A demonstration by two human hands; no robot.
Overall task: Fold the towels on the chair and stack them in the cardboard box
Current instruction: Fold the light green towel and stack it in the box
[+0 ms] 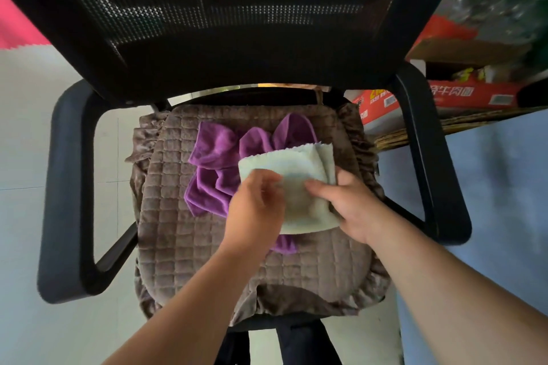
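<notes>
Nearest the camera, two bare forearms reach up from the bottom edge toward the seat of a black office chair (68, 187). The seat carries a brown quilted cushion cover (178, 246) with ruffled edges hanging over its sides.

The left hand (255, 204) lies on the near left part of a pale green towel (296, 169), its fingers curled over the cloth; its thumb and fingertips seem to be pinching a fold, though motion blur makes the exact grip hard to read. The right hand (350, 204) holds the towel's near right edge, index finger stretched flat leftward across the top of the cloth and the other fingers wrapped round the edge beneath.

The pale green towel is already folded into a rough rectangle with layered edges showing at its far right corner. Its long axis runs from near right to far left at a slight tilt, and it sits on the right half of the seat, overlapping a purple towel (216, 157).

The purple towel lies crumpled and unfolded in the middle of the seat, spreading toward the far edge, with one corner poking out near the left wrist.

Beyond the seat rises the chair's black mesh backrest (237, 9). At far right, behind the armrest, stands a red printed cardboard box (462, 95) among other clutter on a shelf.
</notes>
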